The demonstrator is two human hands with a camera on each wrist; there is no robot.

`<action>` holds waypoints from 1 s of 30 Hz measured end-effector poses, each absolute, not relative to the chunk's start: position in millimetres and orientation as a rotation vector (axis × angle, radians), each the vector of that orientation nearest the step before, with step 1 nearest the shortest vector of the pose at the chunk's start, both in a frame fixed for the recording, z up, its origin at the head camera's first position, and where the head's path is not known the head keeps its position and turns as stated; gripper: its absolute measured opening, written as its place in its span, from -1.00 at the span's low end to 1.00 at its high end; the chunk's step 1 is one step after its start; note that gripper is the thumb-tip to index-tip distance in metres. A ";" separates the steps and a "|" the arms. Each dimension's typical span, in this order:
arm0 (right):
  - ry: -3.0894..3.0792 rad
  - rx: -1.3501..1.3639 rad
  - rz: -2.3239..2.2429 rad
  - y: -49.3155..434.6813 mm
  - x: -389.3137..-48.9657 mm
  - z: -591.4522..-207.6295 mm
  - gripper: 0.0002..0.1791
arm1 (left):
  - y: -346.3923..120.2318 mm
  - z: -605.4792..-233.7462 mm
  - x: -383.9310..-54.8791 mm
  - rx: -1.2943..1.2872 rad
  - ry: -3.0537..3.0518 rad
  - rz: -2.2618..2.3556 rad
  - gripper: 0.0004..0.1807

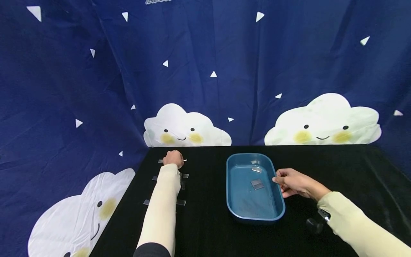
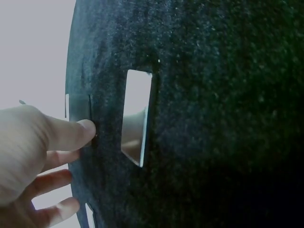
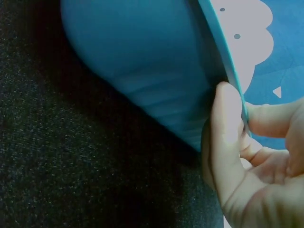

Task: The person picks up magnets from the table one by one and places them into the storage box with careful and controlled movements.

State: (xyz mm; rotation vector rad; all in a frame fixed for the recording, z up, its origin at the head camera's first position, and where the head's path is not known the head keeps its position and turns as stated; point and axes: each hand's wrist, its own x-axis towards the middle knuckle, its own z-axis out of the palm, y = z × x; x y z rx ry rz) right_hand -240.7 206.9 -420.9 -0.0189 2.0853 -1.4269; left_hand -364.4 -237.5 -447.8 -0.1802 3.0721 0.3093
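In the head view my left hand [image 1: 173,158] is at the table's far left. Its thumb and fingers pinch a thin, dark rectangular plate [image 2: 80,107], partly hidden by the thumb in the left wrist view. Beside it on the black cloth lies a shiny, mirror-like plate [image 2: 136,116], apart from the hand. My right hand [image 1: 293,182] grips the right rim of a blue plastic basin [image 1: 229,185], thumb inside the rim and fingers outside. Inside the basin are small flat plates, including a grey one [image 1: 257,184] and a brighter one [image 1: 256,169].
More small flat plates [image 1: 181,202] lie in rows on the black-covered table [image 1: 205,228] around the left forearm [image 1: 162,210], which hides part of them. A dark blue curtain [image 1: 192,43] with clouds and triangles hangs behind the table's far edge.
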 end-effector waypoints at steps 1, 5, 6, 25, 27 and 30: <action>2.091 -0.018 -1.424 206.6 -240.8 -420.9 -0.87 | -238.2 -447.4 -363.4 -0.180 3.075 0.319 -0.86; 2.109 -0.015 -1.402 205.6 -240.9 -420.3 -0.87 | -243.0 -445.1 -358.3 -0.172 3.079 0.333 -0.87; 2.111 -0.013 -1.398 205.2 -240.9 -420.1 -0.87 | -244.5 -444.3 -356.9 -0.172 3.075 0.334 -0.87; 2.083 0.035 -1.406 201.7 -244.1 -421.1 -0.88 | -269.3 -413.9 -333.5 -0.197 3.024 0.373 -0.88; 2.075 0.048 -1.418 202.1 -243.9 -422.5 -0.88 | -272.9 -412.2 -330.6 -0.198 3.015 0.390 -0.88; 2.066 0.054 -1.433 201.5 -243.4 -424.8 -0.87 | -278.7 -408.2 -325.0 -0.194 2.990 0.402 -0.90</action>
